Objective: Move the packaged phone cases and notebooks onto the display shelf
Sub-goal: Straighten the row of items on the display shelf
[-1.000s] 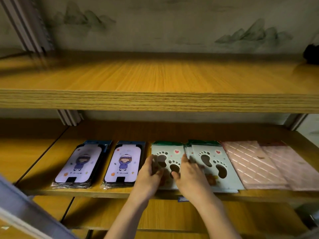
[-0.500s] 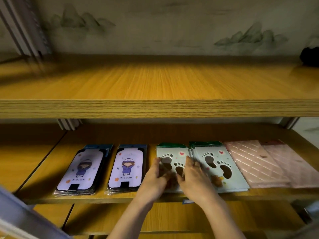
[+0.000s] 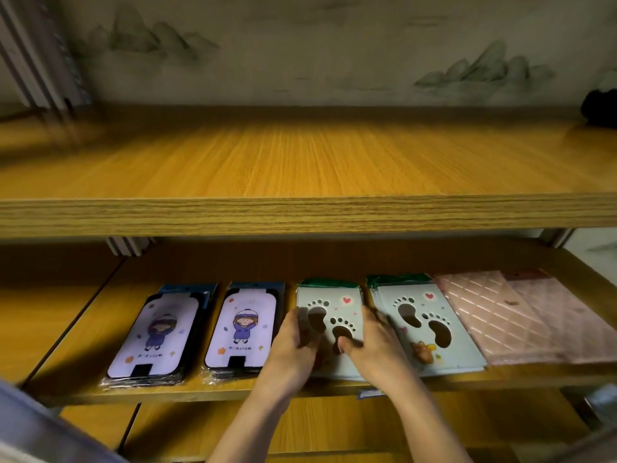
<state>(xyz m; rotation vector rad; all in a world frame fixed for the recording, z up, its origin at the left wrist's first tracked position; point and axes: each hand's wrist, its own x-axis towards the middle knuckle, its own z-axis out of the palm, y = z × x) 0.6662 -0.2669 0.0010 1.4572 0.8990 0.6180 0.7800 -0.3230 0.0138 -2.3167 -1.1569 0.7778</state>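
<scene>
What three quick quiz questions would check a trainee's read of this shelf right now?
1. True or false: the left hand and right hand both hold the left footprint pack.
2. What lies directly right of the right footprint pack? A) red boxes B) pink quilted notebooks C) a mug
3. How many purple cartoon case stacks lie on the lower shelf?
Key: 1 true; 2 B; 3 two.

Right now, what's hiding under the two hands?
Both the left hand and right hand grip the left footprint packet lying on the lower shelf. Its bottom picture is covered, so I cannot tell it.
</scene>
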